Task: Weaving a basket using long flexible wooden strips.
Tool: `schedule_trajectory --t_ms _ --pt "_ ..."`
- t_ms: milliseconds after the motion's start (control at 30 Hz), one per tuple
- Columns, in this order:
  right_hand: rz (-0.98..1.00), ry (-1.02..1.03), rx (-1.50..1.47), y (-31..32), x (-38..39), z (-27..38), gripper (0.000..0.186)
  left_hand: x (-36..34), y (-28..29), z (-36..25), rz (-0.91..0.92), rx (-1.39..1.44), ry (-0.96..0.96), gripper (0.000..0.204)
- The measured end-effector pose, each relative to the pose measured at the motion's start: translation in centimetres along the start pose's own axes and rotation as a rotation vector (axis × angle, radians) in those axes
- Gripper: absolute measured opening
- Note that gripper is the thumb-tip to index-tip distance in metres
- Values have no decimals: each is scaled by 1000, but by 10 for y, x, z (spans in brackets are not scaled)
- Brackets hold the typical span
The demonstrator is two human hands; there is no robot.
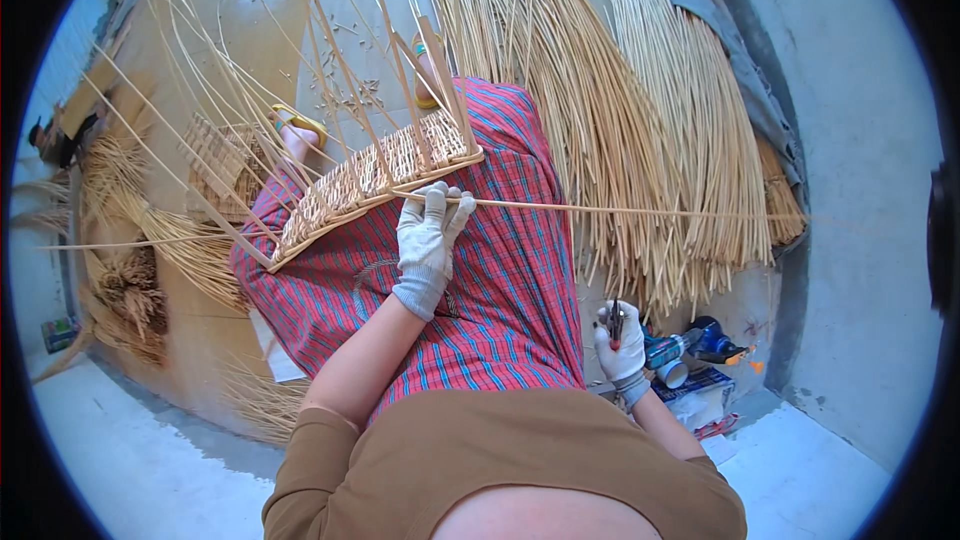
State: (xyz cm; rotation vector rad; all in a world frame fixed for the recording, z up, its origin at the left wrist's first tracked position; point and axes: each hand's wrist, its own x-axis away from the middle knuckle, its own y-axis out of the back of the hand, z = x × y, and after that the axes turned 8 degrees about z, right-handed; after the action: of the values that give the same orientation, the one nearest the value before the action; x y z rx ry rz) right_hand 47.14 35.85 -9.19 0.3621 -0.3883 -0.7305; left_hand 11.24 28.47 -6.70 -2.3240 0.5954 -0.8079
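Note:
A partly woven cane panel (362,175) with long upright stakes and an outer frame lies tilted across my lap (490,310), on red-and-blue checked cloth. My left hand (428,232), in a white glove, grips a long thin cane rod (570,207) at the panel's lower edge; the rod reaches out to the right. My right hand (620,357), also gloved, is low beside my right thigh, closed around dark pliers (616,322), next to some blue tools (708,338).
Large bundles of long canes (690,140) lie at the right, near a wall (860,190). More cane bundles (130,290) and a woven mat (213,155) lie at the left. Short offcuts (350,90) are scattered on the floor beyond the panel.

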Motion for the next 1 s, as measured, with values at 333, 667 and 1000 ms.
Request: schedule_trajectory --t_ms 333,667,1000 --pt "159 532 740 -53 -165 227 77 50 30 -7 266 -223 155 21" --pt "363 528 982 -81 -174 214 90 58 34 -20 297 -303 168 18" --pt "556 281 870 -82 -191 195 38 52 38 -19 286 -304 221 21"
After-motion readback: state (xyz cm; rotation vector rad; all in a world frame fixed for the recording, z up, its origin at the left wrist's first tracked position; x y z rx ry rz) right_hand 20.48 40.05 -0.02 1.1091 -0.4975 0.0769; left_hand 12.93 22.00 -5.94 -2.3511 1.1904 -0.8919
